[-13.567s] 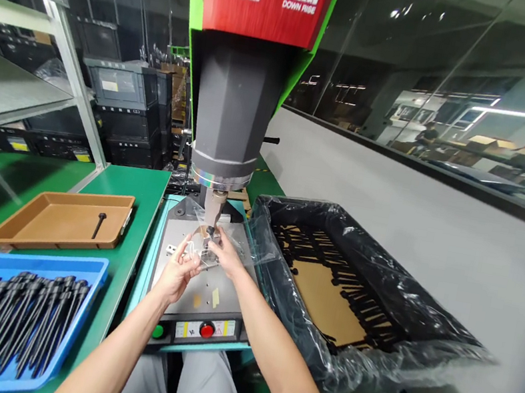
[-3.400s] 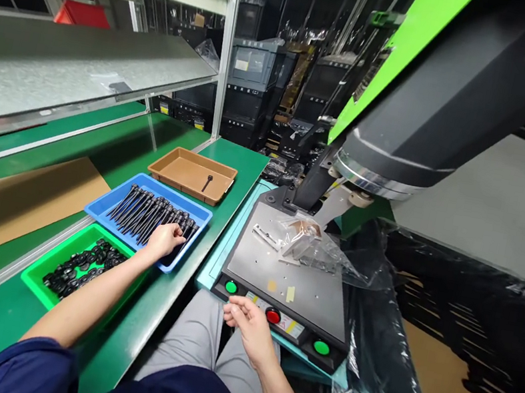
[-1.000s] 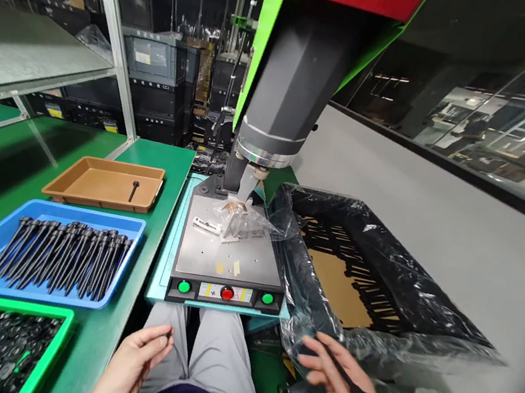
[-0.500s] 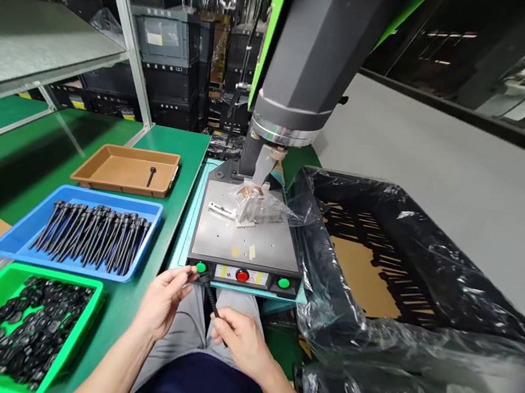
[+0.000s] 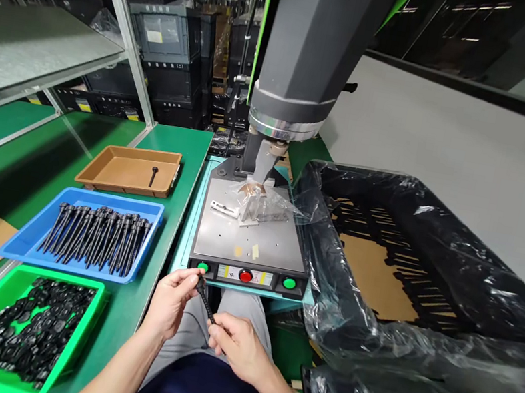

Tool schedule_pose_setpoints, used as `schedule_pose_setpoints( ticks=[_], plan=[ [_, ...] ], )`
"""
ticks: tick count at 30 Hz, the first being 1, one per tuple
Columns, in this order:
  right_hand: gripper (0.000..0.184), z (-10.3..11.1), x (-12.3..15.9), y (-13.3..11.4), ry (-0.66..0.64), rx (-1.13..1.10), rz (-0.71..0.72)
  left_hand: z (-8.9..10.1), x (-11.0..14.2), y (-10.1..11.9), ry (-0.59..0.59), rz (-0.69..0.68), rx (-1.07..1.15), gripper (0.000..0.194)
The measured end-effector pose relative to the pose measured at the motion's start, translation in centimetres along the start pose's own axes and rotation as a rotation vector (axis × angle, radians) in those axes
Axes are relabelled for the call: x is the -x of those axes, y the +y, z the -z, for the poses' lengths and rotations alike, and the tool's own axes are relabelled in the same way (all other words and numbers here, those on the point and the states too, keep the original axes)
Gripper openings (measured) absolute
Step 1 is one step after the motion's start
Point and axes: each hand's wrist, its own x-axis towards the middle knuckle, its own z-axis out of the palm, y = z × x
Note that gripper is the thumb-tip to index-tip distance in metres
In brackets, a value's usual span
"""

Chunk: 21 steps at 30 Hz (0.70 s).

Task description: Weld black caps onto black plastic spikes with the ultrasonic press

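Note:
Above my lap, a slim black ribbed rod (image 5: 206, 302) slants between my two hands. My left hand (image 5: 173, 299) is closed in a pinch at its upper end; the fingertips hide most of that end, and a small part there cannot be made out. Lower down, my right hand (image 5: 239, 345) has its fingers wrapped round the rod's other end. Just beyond the hands is the press's front panel, with a green button (image 5: 202, 268) close to my left fingertips, a red button (image 5: 246, 276) in the middle and another green button (image 5: 288, 284) at the right.
The press head (image 5: 303, 48) stands over a metal plate (image 5: 218, 243) carrying a plastic-wrapped fixture (image 5: 253, 205). At left are a brown tray (image 5: 105, 169) with one rod, a blue tray (image 5: 23, 242) of rods and a green bin (image 5: 92, 312) of black caps. A plastic-lined box (image 5: 343, 285) is at right.
My left fingers have moved right, onto the rod's upper end, where a gap showed before. My right hand keeps its grip on the lower end. The view has shifted slightly.

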Motion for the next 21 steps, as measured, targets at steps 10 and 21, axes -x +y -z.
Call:
schedule_pose_setpoints(
  ticks=[10, 21],
  plan=[
    [0.029, -0.2, 0.1, 1.7, 0.179, 0.151, 0.087, -0.8, 0.1, -0.8, 0.026, -0.123, -0.184, 0.036],
    [0.045, 0.3, -0.3, 3.8, 0.114, -0.373, -0.002, -2.4, -0.1, -1.0, -0.103, -0.239, -0.393, 0.039]
  ],
)
